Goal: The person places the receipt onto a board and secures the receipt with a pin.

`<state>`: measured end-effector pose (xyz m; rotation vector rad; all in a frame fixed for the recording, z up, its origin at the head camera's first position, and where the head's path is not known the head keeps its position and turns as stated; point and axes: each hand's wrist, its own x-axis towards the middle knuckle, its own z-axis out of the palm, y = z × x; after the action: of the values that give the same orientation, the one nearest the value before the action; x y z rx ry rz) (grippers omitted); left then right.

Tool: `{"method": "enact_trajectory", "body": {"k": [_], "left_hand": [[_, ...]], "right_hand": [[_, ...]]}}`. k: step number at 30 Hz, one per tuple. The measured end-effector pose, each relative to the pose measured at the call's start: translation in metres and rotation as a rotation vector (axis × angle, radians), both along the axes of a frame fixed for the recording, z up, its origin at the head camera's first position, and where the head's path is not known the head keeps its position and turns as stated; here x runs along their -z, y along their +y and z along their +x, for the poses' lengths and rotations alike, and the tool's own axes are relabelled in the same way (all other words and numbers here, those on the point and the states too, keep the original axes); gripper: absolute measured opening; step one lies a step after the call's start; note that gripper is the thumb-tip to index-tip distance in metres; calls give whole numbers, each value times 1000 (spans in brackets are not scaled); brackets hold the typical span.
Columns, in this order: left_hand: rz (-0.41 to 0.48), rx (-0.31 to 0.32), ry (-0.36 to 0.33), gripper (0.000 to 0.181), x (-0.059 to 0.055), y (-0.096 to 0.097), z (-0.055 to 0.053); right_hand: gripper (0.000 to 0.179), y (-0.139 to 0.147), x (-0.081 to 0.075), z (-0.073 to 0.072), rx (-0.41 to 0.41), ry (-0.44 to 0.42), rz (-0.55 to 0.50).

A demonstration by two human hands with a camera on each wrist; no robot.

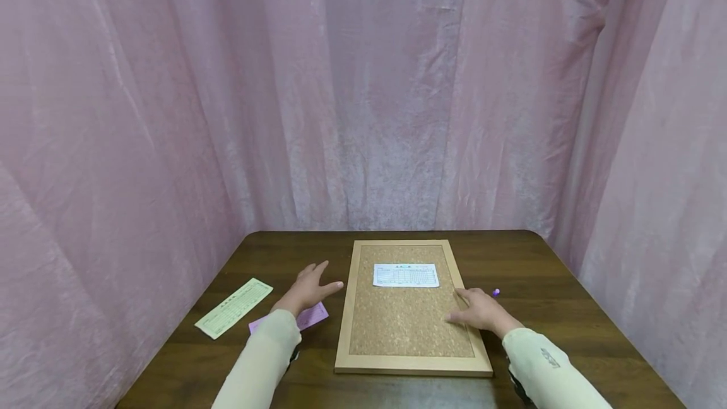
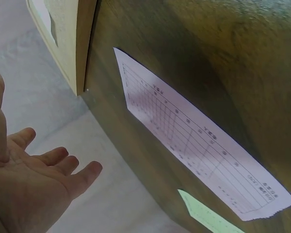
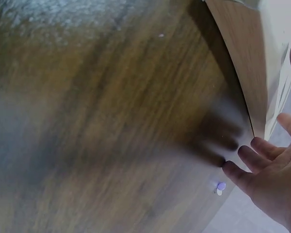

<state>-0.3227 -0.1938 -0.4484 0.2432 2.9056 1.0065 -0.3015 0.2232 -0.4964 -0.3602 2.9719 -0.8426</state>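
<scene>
Pink curtains (image 1: 392, 93) hang behind a dark wooden table (image 1: 505, 257), where a framed cork board (image 1: 409, 327) lies near the middle. The left hand (image 1: 305, 291), spread and gripping nothing, is left of the board; the right hand (image 1: 481, 312), also holding nothing, is at its right edge, contact unclear. A white slip (image 1: 406, 275) rests on the board; a green slip (image 1: 234, 308) and a purple slip (image 1: 312, 315) lie farther left. A purple pin (image 1: 496, 292) sits beside the right hand.

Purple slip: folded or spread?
Spread. In the left wrist view, the purple slip lies opened out on the table, all four corners and its printed grid showing.
</scene>
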Motion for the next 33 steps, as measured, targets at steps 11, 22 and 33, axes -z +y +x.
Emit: {"method": "enact_trajectory", "body": {"k": [11,22,33], "left_hand": [[28,-13,30,84,-2,-19,11],[52,-14,69,81,-2,-29,20],[75,-52,68,80,9,-49,22]], "right_hand": [[91,-2,0,3,20,-55,36],[92,0,-3,7,23,-81,88],[91,-1,-5,12,18,-95,99]]}}
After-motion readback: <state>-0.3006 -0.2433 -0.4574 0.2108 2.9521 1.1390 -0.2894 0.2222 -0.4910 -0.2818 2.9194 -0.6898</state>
